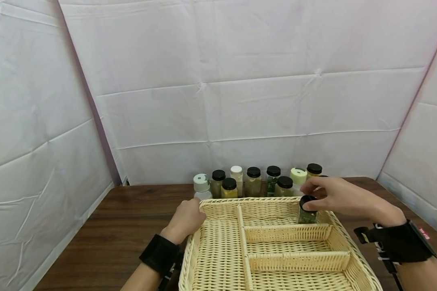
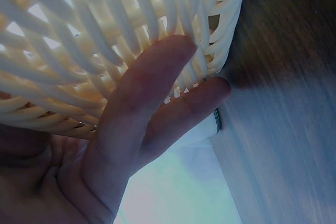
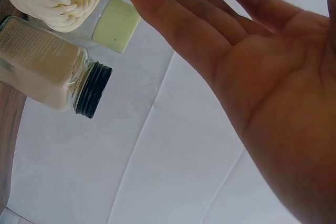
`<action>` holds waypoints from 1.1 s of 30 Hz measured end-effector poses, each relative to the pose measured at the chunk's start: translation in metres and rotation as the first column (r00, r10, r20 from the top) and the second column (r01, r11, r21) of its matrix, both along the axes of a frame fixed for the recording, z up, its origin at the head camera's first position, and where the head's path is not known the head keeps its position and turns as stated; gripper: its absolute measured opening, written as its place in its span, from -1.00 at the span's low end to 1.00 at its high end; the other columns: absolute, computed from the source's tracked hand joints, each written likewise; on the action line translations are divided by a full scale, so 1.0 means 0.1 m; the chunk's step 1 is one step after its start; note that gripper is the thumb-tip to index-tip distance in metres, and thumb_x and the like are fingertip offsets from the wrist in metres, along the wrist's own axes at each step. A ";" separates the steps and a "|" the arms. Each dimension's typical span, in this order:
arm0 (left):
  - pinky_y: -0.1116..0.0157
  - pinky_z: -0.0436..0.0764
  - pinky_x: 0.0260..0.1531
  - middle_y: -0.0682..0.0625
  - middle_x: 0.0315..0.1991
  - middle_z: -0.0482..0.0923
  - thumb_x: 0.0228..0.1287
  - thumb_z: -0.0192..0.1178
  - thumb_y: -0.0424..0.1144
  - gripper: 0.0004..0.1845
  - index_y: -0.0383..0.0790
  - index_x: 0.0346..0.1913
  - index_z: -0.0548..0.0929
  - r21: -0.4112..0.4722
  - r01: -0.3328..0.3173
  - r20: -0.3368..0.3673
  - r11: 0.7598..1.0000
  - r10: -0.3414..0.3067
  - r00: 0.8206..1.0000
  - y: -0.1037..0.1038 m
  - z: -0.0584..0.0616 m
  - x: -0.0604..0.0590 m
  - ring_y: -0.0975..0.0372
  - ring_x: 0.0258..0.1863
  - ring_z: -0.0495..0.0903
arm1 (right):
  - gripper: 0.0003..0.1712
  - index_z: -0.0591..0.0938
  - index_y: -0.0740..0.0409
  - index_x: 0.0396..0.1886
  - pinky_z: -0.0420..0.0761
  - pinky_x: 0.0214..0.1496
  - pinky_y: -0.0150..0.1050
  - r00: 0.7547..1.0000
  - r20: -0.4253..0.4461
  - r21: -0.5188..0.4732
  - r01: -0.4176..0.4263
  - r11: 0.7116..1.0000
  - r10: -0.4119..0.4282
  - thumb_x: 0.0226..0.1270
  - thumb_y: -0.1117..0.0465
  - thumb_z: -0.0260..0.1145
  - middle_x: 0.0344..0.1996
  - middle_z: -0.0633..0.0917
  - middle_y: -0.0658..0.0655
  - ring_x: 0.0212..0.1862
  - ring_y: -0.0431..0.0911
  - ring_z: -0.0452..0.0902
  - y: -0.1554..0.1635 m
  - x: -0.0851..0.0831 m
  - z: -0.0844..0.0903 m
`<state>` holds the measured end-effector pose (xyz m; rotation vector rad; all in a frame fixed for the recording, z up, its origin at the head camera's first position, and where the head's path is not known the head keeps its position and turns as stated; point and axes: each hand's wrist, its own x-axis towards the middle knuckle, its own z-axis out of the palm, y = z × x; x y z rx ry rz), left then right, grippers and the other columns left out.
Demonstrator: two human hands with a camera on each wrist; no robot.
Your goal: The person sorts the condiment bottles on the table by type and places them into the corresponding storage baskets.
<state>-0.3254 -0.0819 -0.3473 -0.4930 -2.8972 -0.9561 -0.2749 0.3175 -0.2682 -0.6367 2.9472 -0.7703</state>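
The right hand [image 1: 336,198] holds a small glass jar [image 1: 307,211] with a black lid by its top, fingertips pinching around the lid; the jar stands upright in the far right compartment of the wicker basket [image 1: 218,250], close to the far rim. In the right wrist view the palm [image 3: 273,77] is open toward the camera and the pinch itself is not seen. The left hand [image 1: 185,220] rests on the far left corner of the basket; its fingers [image 2: 142,108] lie straight against the woven wall, not curled around it. Behind the far edge of the basket, on the wooden table [image 1: 131,210], stands a row of spice jars [image 1: 253,182] with black, white and pale green lids.
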 end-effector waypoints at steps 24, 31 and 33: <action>0.22 0.47 -0.45 -0.12 -0.44 0.45 0.37 0.16 -0.51 -0.81 -0.52 -0.02 0.59 -0.005 -0.009 0.009 1.000 0.009 1.000 0.01 0.01 -0.01 0.12 -0.48 0.48 | -0.55 0.60 0.25 0.29 0.65 0.12 0.09 0.948 -0.296 -0.063 0.105 0.992 -0.119 0.58 0.10 0.38 0.14 0.71 0.27 0.15 0.20 0.70 0.04 0.00 0.04; 0.19 0.54 -0.40 -0.15 -0.39 0.51 0.35 0.17 -0.51 -0.79 -0.53 -0.01 0.60 -0.006 -0.013 0.000 1.000 0.013 1.000 0.01 0.01 0.00 0.11 -0.42 0.54 | -0.50 0.52 0.39 0.36 0.56 0.18 0.27 0.919 -0.356 -0.070 0.156 0.985 -0.171 0.61 0.19 0.35 0.23 0.61 0.47 0.24 0.42 0.57 0.08 -0.04 0.05; 0.19 0.54 -0.40 -0.15 -0.40 0.50 0.35 0.17 -0.51 -0.79 -0.53 0.00 0.60 -0.006 -0.013 0.000 1.000 0.013 1.000 0.00 0.01 0.00 0.10 -0.42 0.54 | -0.46 0.48 0.41 0.40 0.51 0.23 0.29 0.912 -0.363 -0.077 0.174 0.982 -0.190 0.63 0.18 0.32 0.27 0.57 0.50 0.27 0.46 0.51 0.10 -0.05 0.05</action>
